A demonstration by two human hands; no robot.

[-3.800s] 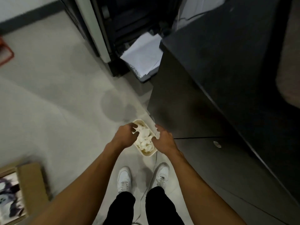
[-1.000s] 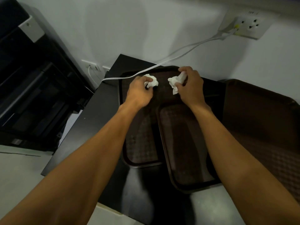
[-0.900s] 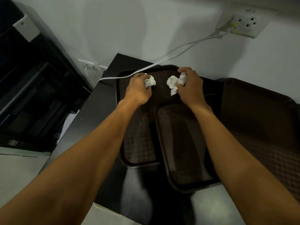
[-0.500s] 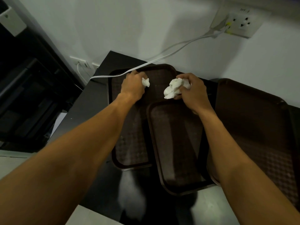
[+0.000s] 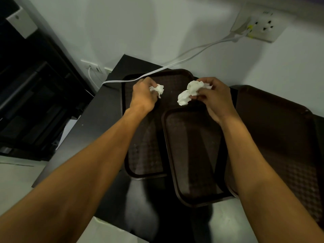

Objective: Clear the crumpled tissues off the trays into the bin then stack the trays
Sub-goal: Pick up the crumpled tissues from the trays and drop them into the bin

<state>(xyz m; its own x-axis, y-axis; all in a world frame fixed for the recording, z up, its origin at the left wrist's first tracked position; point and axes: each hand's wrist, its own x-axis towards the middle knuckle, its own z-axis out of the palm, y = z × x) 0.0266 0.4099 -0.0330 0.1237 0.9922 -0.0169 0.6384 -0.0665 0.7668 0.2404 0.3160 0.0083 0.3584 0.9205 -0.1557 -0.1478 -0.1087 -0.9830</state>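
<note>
Three dark brown trays lie on a black counter: a left tray (image 5: 143,155), a middle tray (image 5: 192,155) overlapping it, and a right tray (image 5: 280,137). My left hand (image 5: 143,97) grips a small crumpled white tissue (image 5: 157,89) above the far end of the left tray. My right hand (image 5: 215,100) pinches a larger crumpled tissue (image 5: 187,93) just beyond the middle tray's far rim. The bin is out of view.
A white power cord (image 5: 175,65) runs from a wall socket (image 5: 257,27) across the left tray's far corner and down to the left. A black cabinet or machine (image 5: 31,95) stands at the left. The counter's near edge (image 5: 112,223) is close to me.
Since a second ago both hands have lifted their tissues off the trays and drawn slightly back toward me. Earlier still, both hands were at the bin on the floor.
</note>
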